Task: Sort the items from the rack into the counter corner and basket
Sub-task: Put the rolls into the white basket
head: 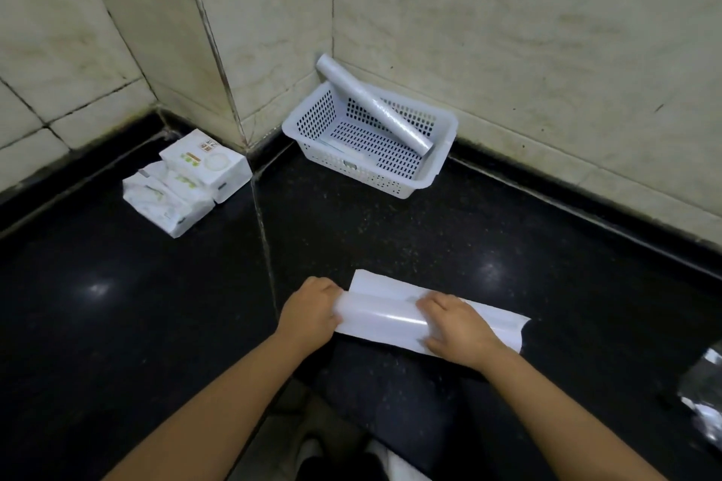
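Observation:
A white glossy sheet (385, 318), partly curled into a roll, lies on the black counter (156, 305) near the front edge. My left hand (312, 310) grips its left end. My right hand (453, 324) presses on it right of the middle, fingers curled over the roll. A white perforated basket (433, 164) stands in the far corner, with a wrapped white roll (375, 107) leaning in it against the wall. Several white tissue packs (187, 180) are piled in the left counter corner.
Beige tiled walls close the counter at the back and right. A crinkled silvery packet (703, 402) shows at the right edge. Below the counter edge are my dark trousers and the floor.

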Motion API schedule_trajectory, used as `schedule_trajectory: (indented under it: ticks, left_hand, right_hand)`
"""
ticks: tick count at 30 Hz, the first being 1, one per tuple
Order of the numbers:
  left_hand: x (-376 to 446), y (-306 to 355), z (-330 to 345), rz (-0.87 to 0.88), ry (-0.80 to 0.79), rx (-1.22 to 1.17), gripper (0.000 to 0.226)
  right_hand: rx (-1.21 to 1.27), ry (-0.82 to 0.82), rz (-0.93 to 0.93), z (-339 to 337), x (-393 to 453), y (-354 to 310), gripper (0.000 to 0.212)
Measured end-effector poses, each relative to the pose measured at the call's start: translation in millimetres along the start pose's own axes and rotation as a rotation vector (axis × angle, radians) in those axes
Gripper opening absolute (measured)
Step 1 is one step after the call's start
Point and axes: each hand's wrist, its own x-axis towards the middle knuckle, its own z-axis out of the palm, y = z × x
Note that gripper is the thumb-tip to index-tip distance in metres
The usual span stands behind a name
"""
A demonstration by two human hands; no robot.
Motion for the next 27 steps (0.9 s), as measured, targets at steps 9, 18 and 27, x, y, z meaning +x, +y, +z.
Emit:
schedule_trajectory:
  ticks: [9,18,27]
  left_hand:
    - [-1,-14,-21,0.073,0.157,-0.169,0.043]
    - [55,-41,-100,-0.003,0.435,-0.438,0.044]
    - [186,-21,-143,0.109,0.473,-0.117,0.048]
  right_hand:
    - [0.098,0.015,0.080,-9,-3,-1,0.066]
    - [0.333,0.405,0.173,-102,16,-3,0.049]
    - [0.311,0.590,0.200,-166,133,34,0.046]
